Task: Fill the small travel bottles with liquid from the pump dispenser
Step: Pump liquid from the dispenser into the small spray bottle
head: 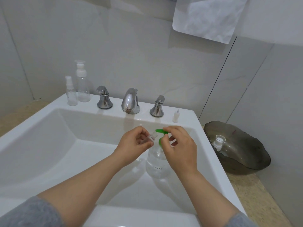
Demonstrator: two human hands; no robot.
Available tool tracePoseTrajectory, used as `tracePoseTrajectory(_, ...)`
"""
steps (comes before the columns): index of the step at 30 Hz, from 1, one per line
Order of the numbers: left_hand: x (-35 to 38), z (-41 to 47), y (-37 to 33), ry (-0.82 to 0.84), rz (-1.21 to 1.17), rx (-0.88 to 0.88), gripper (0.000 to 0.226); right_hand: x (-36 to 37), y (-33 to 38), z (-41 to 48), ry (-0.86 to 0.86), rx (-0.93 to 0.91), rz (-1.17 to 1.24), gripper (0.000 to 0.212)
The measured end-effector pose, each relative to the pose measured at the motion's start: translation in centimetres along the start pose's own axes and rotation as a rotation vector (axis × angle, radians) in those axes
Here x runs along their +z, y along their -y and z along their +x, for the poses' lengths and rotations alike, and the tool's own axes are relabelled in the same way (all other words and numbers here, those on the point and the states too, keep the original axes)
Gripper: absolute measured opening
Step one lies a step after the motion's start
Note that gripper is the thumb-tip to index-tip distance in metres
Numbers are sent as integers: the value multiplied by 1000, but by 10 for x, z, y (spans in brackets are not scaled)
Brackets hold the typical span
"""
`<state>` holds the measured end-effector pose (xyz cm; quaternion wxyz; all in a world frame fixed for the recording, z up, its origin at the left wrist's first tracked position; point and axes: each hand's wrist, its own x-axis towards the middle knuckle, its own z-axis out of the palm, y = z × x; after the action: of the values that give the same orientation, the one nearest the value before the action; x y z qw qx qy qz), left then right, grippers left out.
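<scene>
Head view places the small travel bottle (151, 139) over the sink (49, 145), just left of the pump dispenser (156, 163). Your left hand (136, 141) pinches it between thumb and curled fingers. Its long axis lies close to level, with one end pointing right toward the green pump head (159, 131). The bottle is clear and partly covered by your fingers, so you cannot tell from this view whether its mouth sits exactly under the spout.

Your right hand (178, 145) is clenched around the pump head from the right, fingers over the top and thumb near the collar. The dispenser stands upright inside the basin, directly below both hands. Clear liquid shows in its body.

The critical relation is spout to bottle mouth. The spout points left, the bottle approaches from the left, and the two appear to touch or nearly touch. Judged from this, filling is under way on this bottle. Before you press, keep the opening against the spout tip, since a gap would likely send liquid into the basin.

Two more travel bottles (77, 90) stand capped on the back ledge, left of the faucet (130, 101), well apart from your hands. A white cap (218, 142) lies in a dark dish (246, 154) on the surface (246, 185) to the right.
</scene>
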<state>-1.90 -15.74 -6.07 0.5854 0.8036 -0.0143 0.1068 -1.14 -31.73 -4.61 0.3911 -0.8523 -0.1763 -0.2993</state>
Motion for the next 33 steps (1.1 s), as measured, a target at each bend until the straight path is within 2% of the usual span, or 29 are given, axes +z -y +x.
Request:
tracePoseTrajectory(2,-1,2,1,2,-30,-32,18,-4,-1,3,-45,25,62,36)
tracePoseTrajectory(5,-4,7,2,3,-84,-99,18,-8,-7,8,-85,110,67,32)
tracePoseTrajectory(8,-7,11,3,-49,-148,-162,18,-8,-17,12,-55,199,26,27)
tracePoseTrajectory(11,-13,14,3,-87,-180,-188,20,-4,-25,18,23,259,3,34)
tracePoseTrajectory(14,-16,15,2,-148,-124,-178,32,-2,-35,31,59,349,-18,44)
tracePoseTrajectory(18,-16,16,-1,-275,8,-93,21,3,-49,48,74,434,-73,56)
tracePoseTrajectory(23,-15,17,-2,-253,-27,-69,22,20,-53,61,57,457,-98,60)
tracePoseTrajectory(29,-11,17,-2,-233,-29,-30,22,22,-61,69,25,426,-155,39)
tracePoseTrajectory(33,-10,17,-3,-227,-38,-11,22,24,-64,73,-6,439,-108,24)
